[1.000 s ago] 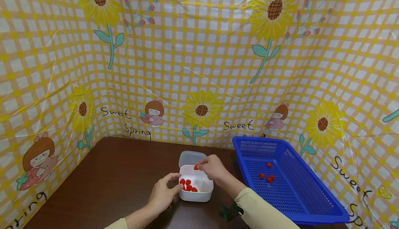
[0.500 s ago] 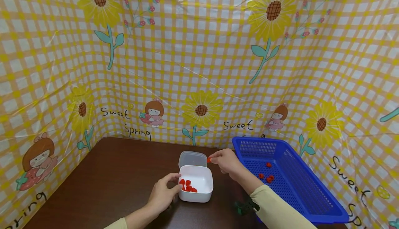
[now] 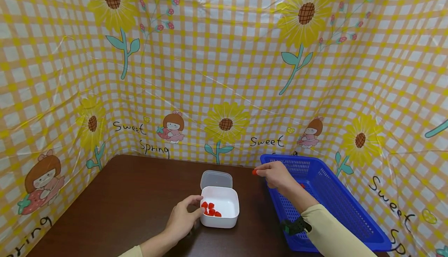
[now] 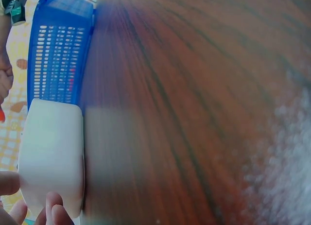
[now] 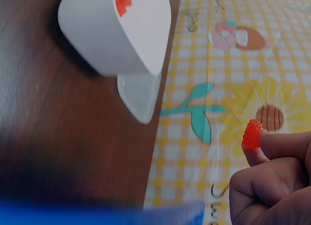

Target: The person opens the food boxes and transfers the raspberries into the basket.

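My right hand [image 3: 278, 176] pinches a red raspberry [image 5: 252, 133] between thumb and fingertips. It is raised over the near-left rim of the blue basket [image 3: 353, 210]. My left hand [image 3: 183, 214] holds the left side of a white box [image 3: 220, 222], thumb and index finger at its rim. Several red raspberries [image 3: 211, 212] lie in the box's left part. In the left wrist view, fingertips [image 4: 54, 205] lie against the white wall. A translucent lid [image 3: 216, 179] stands open behind the box.
Inside the basket one red raspberry [image 3: 302, 186] peeks out beside my right forearm, which hides much of the basket floor. The dark brown table [image 3: 147, 187] ends at a yellow checked cloth [image 3: 196, 74] that hangs round the back and sides.
My right hand has carried the pinched raspberry from above the white box to the right, up to the basket's edge. The left hand and box have stayed put.
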Available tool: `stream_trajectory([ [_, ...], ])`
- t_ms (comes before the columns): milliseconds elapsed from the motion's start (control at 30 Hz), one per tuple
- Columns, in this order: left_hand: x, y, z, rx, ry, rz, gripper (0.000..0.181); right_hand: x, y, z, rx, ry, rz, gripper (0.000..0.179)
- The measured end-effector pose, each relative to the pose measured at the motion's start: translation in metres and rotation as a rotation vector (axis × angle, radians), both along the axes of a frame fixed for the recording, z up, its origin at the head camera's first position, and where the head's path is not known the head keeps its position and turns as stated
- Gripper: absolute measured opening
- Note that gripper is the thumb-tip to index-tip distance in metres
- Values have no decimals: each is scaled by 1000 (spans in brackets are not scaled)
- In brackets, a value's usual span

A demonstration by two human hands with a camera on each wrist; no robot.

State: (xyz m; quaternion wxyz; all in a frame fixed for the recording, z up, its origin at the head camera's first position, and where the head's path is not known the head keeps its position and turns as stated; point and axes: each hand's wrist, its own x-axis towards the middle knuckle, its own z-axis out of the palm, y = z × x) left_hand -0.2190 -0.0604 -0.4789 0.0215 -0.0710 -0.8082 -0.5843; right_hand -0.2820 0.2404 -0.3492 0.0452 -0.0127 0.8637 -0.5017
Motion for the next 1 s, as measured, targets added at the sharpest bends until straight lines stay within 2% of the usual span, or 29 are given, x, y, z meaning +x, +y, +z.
stream_trajectory([
  [167,0,0,0,-2,-4,1,33,-1,23,4,3,-14,-19,32],
  [500,2,-1,3,-9,13,6,34,-7,63,3,20,-19,-45,36],
  [767,3,-1,2,-19,28,8,35,-10,86,-5,80,-17,-71,35],
  [1000,2,-1,1,-22,27,11,34,-17,100,-15,123,-49,-103,32],
])
